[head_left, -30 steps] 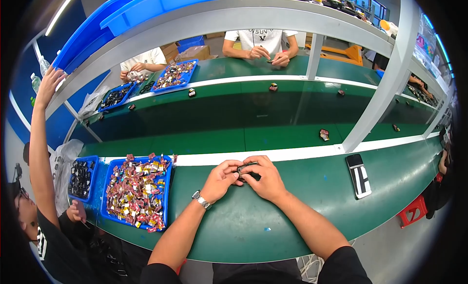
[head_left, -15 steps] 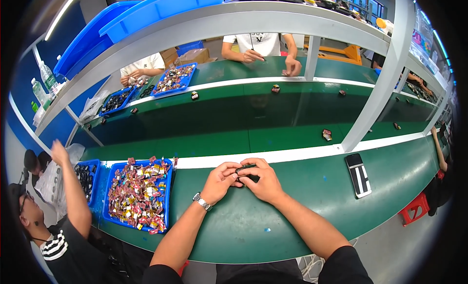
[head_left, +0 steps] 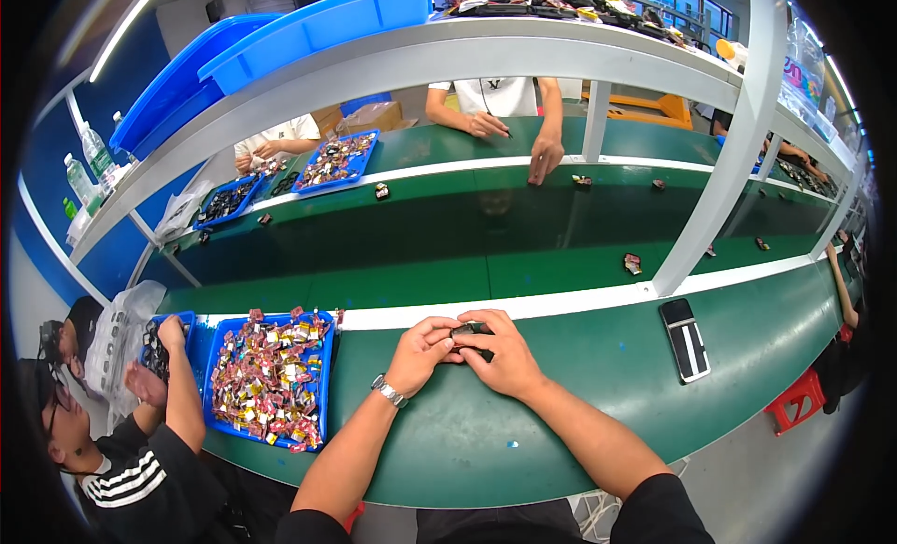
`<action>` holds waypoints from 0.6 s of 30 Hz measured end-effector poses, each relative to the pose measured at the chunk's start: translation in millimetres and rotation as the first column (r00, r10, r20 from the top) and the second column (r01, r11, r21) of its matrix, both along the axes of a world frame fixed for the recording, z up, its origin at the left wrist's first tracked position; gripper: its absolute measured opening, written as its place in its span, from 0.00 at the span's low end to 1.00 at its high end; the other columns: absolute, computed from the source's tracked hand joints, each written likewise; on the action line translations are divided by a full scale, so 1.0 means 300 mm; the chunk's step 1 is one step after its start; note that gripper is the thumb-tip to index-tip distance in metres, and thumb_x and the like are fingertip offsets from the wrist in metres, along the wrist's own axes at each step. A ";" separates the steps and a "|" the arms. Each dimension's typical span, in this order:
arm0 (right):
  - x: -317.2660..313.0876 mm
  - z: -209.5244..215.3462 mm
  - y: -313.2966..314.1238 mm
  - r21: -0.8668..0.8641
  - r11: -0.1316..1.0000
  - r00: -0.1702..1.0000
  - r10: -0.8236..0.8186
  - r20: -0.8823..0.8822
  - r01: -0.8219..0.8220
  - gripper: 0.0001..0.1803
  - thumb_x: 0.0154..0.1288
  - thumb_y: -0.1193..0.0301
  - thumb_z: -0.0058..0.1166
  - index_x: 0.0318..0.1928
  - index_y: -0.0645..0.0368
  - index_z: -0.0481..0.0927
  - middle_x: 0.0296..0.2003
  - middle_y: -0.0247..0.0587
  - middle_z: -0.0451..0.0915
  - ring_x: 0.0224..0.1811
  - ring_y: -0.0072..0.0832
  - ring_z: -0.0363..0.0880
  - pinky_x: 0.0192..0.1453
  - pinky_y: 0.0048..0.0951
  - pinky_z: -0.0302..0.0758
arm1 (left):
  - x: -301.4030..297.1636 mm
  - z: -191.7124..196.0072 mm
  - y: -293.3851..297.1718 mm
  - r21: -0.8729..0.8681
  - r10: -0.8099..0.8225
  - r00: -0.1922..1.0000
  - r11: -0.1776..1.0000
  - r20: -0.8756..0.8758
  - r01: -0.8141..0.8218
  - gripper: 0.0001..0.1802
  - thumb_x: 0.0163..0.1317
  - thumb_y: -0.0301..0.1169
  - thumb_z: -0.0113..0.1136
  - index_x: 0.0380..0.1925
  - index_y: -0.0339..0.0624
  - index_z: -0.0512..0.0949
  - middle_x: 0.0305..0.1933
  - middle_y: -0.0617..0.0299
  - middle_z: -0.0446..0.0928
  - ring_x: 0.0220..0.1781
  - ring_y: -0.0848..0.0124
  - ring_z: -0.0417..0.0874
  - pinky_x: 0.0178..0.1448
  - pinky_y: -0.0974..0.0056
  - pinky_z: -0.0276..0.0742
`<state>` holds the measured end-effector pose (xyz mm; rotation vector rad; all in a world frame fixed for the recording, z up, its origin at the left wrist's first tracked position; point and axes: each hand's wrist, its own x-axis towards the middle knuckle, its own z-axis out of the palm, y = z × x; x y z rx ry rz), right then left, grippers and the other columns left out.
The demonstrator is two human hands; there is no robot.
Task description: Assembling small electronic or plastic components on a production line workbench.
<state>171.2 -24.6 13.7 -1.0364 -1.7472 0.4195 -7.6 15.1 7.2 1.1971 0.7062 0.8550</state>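
A small dark piece (head_left: 466,330), perhaps a plastic housing, is gripped between my two hands just above the green bench; my fingers cover most of it, so its exact kind is hidden. My left hand (head_left: 419,359), with a metal watch on the wrist, closes on its left side. On the other side the fingers and thumb of my right hand (head_left: 505,359) pinch it. Left of my forearm stands a blue tray (head_left: 326,394) heaped with small red circuit boards (head_left: 266,380) that carry yellow and silver parts.
A phone (head_left: 686,341) lies to the right on the bench. Beyond the white rail, a dark green belt (head_left: 392,236) carries scattered small assemblies (head_left: 633,263). A grey shelf frame (head_left: 724,170) spans overhead. Co-workers sit opposite and at left, beside another blue tray (head_left: 190,327) of black parts.
My hands stay together on the dark piece with small finger shifts. The left co-worker's raised arm has come down to the tray of black parts. A co-worker opposite reaches onto the belt.
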 end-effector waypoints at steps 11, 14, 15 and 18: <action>0.001 -0.021 0.014 -0.009 1.000 0.999 0.001 -0.037 -0.001 0.09 0.53 0.78 0.62 0.37 0.57 0.85 0.50 0.39 0.78 0.55 0.38 0.73 0.53 0.33 0.77 | 0.004 0.005 -0.007 0.015 0.018 1.000 1.000 0.008 -0.018 0.15 0.67 0.17 0.48 0.53 0.31 0.71 0.51 0.50 0.78 0.48 0.68 0.83 0.50 0.66 0.84; -0.007 0.002 0.005 0.021 1.000 0.999 0.021 -0.030 -0.020 0.09 0.53 0.78 0.61 0.37 0.57 0.85 0.51 0.39 0.77 0.57 0.39 0.71 0.56 0.36 0.74 | -0.012 -0.011 -0.004 0.025 0.020 1.000 0.999 -0.005 -0.020 0.15 0.67 0.17 0.49 0.53 0.31 0.71 0.50 0.49 0.79 0.48 0.68 0.83 0.50 0.66 0.84; -0.007 0.010 0.003 0.042 0.999 1.000 0.026 -0.010 -0.025 0.09 0.53 0.77 0.60 0.37 0.57 0.84 0.52 0.39 0.77 0.59 0.40 0.70 0.58 0.38 0.73 | -0.012 -0.016 -0.001 0.024 0.020 1.000 1.000 -0.006 -0.020 0.15 0.67 0.17 0.49 0.53 0.31 0.71 0.50 0.49 0.79 0.48 0.68 0.83 0.50 0.66 0.84; -0.005 0.008 0.002 0.122 0.992 0.996 -0.049 0.075 0.040 0.09 0.53 0.77 0.60 0.37 0.57 0.84 0.52 0.38 0.77 0.59 0.40 0.70 0.60 0.39 0.70 | -0.009 -0.020 0.004 0.027 0.049 0.998 0.998 0.047 -0.050 0.14 0.67 0.18 0.49 0.52 0.30 0.71 0.50 0.49 0.78 0.48 0.67 0.83 0.51 0.65 0.84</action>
